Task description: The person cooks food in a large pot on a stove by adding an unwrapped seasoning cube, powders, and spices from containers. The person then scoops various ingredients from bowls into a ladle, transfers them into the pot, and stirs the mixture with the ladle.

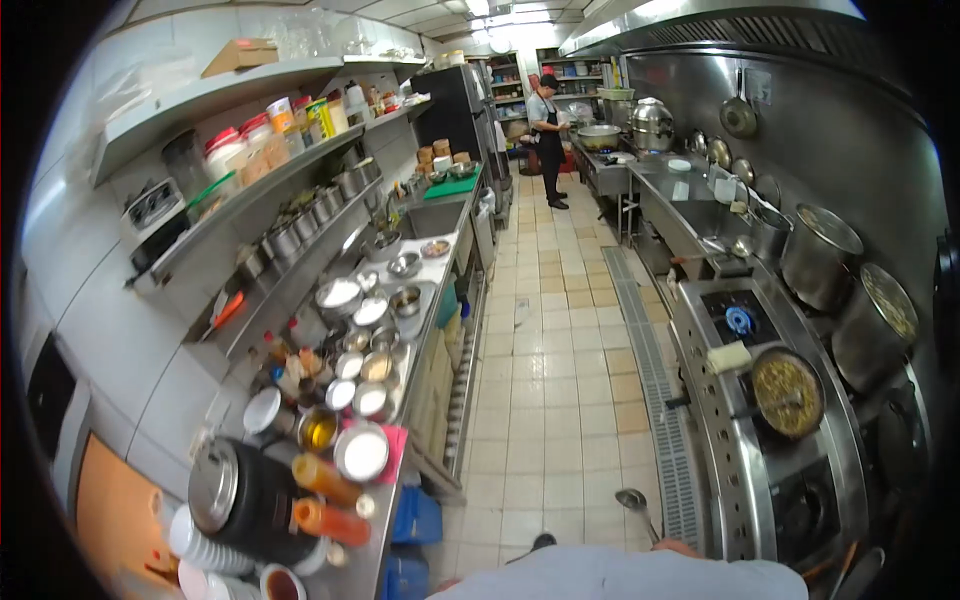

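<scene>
At the bottom edge, my right hand (676, 547) shows only in part beside my white-clad body. It is closed on the handle of a ladle (631, 498), whose bowl hangs over the floor left of the drain grate. Of my left hand (444, 586) only a sliver is visible at the bottom edge; its fingers are hidden. To the right, a pan (815, 375) of greenish-brown food sits on the stove (715, 440) with a utensil lying in it. A folded pale cloth (728, 358) lies by the pan, and a blue flame (739, 320) burns on the burner behind.
A tiled aisle (530, 400) runs ahead, with a drain grate (660, 420) along its right. Bowls and sauce bottles (335, 520) crowd the left counter. Tall stockpots (820, 255) stand against the right wall. A person in a dark apron (547, 140) stands at the far end.
</scene>
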Demonstrator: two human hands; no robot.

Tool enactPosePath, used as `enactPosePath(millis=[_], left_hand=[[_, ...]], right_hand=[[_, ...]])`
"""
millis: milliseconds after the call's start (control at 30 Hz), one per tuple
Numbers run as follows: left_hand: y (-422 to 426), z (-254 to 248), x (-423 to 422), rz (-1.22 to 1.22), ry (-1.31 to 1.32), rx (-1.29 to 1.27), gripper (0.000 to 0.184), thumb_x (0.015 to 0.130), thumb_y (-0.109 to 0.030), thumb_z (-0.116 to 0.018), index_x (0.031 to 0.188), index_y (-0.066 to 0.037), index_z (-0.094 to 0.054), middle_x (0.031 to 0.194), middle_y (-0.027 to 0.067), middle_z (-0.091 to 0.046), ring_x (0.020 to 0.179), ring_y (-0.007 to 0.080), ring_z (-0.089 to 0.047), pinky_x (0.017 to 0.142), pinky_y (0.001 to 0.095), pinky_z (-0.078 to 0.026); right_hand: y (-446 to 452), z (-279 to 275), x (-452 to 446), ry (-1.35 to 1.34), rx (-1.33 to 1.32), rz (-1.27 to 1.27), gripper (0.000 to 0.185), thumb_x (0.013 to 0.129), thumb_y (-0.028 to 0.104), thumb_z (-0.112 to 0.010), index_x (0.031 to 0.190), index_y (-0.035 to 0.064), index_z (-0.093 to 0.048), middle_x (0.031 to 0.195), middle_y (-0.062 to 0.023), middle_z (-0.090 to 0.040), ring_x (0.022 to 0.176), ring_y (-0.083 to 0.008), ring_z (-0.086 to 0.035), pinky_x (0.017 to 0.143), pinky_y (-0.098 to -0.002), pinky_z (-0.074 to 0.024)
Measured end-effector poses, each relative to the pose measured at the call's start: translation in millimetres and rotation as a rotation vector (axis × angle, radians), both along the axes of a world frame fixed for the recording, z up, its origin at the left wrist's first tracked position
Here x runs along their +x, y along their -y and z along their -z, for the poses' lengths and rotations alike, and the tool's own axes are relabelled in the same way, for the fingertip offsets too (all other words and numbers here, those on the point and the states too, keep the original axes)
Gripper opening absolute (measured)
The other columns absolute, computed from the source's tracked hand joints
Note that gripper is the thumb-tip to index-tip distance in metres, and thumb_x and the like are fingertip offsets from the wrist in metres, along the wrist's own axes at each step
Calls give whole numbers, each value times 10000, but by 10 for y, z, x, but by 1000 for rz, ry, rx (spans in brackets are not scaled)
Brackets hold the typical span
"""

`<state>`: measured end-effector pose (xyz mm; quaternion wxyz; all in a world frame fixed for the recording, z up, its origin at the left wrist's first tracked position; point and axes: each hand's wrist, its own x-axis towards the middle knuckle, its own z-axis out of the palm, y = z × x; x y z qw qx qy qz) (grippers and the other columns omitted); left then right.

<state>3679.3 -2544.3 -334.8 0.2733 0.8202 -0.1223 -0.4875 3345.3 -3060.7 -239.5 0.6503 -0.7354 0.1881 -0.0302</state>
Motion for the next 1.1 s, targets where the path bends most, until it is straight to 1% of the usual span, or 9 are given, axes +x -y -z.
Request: enactPosePath(millis=[67,133,233,333,500,567,600,800,1100], left_hand=[[551,-113,1045,68,66,1,423,916,-385,-484,1116,-31,-599,1078,158,-633,985,309,-600,840,393,-464],[1183,-259,2124,98,192,-9,444,922,-408,-471,1125,-33,-594,1103,165,-633,1007,323,-595,864,398,-459],[2223,-747,3553,-33,178,-167,389,927,-376,-535,1123,-46,-596,916,85,-654,807,170,-625,690,333,-494],[3220,-1400,4188,-222,204,-279,313,918,-302,-576,1086,-39,-606,827,33,-613,688,112,-570,609,287,-473],[4134,-998,4849,-321,133,-435,139,919,-158,-541,993,-61,-606,769,1,-578,682,110,-541,585,263,-448],[4037,-562,4921,425,397,-279,169,918,-181,-517,966,-35,-587,814,25,-590,766,162,-580,638,323,-472],[4099,-380,4979,538,167,-155,241,915,-221,-507,1025,-25,-595,927,87,-639,872,239,-602,743,375,-494],[4167,-156,4716,108,57,95,287,891,-246,-483,1062,-57,-615,1044,178,-632,1037,367,-567,910,401,-453],[5776,-22,6864,195,126,30,275,886,-245,-459,945,-50,-644,983,181,-643,1022,333,-587,886,415,-463]], right_hand=[[200,-103,337,-120,84,2,255,865,214,-546,719,7,-581,586,-57,-516,554,-144,-502,550,-284,-425],[180,-805,698,-366,-259,-152,316,930,308,-533,1028,19,-614,1018,-166,-626,909,-261,-624,872,-380,-433],[86,-66,1226,-841,-828,141,238,805,239,-597,811,3,-631,672,-93,-607,609,-161,-560,564,-316,-432],[433,151,1595,-916,-611,153,236,811,239,-591,815,7,-634,688,-100,-612,611,-168,-562,565,-324,-433],[1533,295,2433,-986,-460,150,235,820,240,-580,821,13,-639,713,-112,-622,615,-181,-564,566,-337,-436],[2136,340,2874,-1011,-411,105,234,824,240,-576,824,15,-641,724,-117,-626,616,-186,-565,567,-342,-437],[2474,371,3124,-1030,-384,81,234,826,241,-574,825,17,-642,729,-119,-627,616,-188,-565,567,-345,-438],[4666,1030,4996,-1331,-77,-213,234,837,242,-561,833,24,-648,759,-133,-639,620,-203,-568,569,-361,-441],[6269,531,7421,-1097,-21,245,253,883,108,-481,1005,-85,-592,667,-186,-531,512,-220,-482,472,-388,-401]])
